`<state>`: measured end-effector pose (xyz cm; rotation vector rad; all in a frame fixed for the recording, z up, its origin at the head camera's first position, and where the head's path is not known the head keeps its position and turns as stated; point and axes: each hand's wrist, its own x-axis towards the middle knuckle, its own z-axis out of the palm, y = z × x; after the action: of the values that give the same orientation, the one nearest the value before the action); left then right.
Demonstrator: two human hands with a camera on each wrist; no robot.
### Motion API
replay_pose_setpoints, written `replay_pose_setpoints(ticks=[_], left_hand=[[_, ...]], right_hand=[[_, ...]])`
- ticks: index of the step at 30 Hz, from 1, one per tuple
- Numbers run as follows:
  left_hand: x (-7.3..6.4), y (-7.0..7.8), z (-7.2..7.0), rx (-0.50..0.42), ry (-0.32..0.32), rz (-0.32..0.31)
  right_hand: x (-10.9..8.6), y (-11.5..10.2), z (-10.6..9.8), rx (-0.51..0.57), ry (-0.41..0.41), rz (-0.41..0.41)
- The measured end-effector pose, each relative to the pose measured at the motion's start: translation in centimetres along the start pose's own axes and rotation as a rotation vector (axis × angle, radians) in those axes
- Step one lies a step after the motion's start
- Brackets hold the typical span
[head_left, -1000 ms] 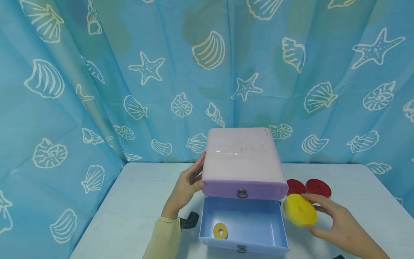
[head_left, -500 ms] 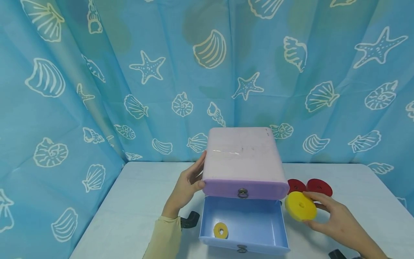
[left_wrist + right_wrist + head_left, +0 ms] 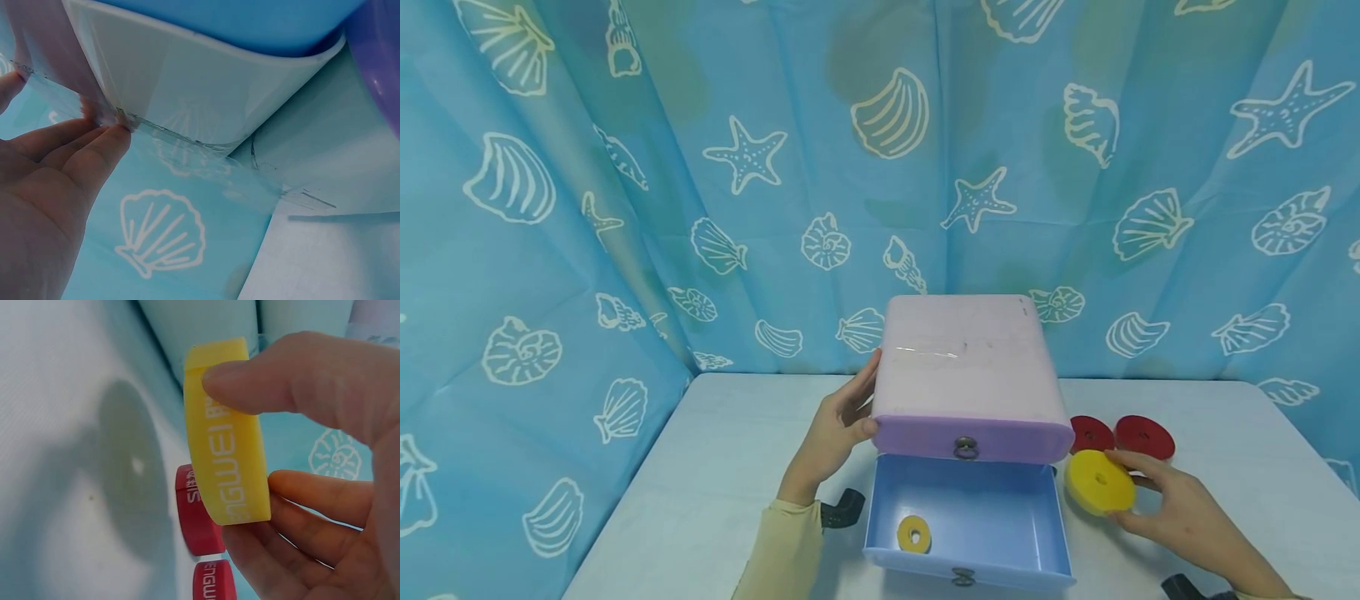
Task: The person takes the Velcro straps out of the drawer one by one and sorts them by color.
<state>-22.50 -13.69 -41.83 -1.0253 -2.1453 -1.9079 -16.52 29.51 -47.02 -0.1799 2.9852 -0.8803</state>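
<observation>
Beside the drawer's right side, my right hand (image 3: pixel 1183 512) pinches a thick yellow tape roll (image 3: pixel 1101 482) between thumb and fingers. White printed lettering runs along the rim of the yellow tape roll (image 3: pixel 228 444) in the right wrist view. My left hand (image 3: pixel 827 442) lies against the left side of a pink and purple drawer box (image 3: pixel 973 358), thumb at its front corner. The left hand's fingertips touch clear film on the box side in the left wrist view. Below the purple front, a blue drawer (image 3: pixel 992 508) is pulled out, with a small yellow ring (image 3: pixel 913 534) inside.
Two red tape rolls, a left one (image 3: pixel 1091 434) and a right one (image 3: pixel 1145 437), lie just behind my right hand. A white cloth covers the table (image 3: pixel 715 500). A blue curtain with seashell prints (image 3: pixel 820 192) hangs behind and on the left.
The yellow tape roll, blurred a second ago, now shows sharply and has tilted slightly in my right hand. My left hand, the box and the drawer keep their places.
</observation>
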Motion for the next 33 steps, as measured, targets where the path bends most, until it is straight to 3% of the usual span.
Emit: replay_pose_setpoints(ticks=[33], left_hand=[[0.0, 0.4, 0.1, 0.007, 0.011, -0.014]], right_hand=[[0.9, 1.7, 1.2, -0.004, -0.088, 0.105]])
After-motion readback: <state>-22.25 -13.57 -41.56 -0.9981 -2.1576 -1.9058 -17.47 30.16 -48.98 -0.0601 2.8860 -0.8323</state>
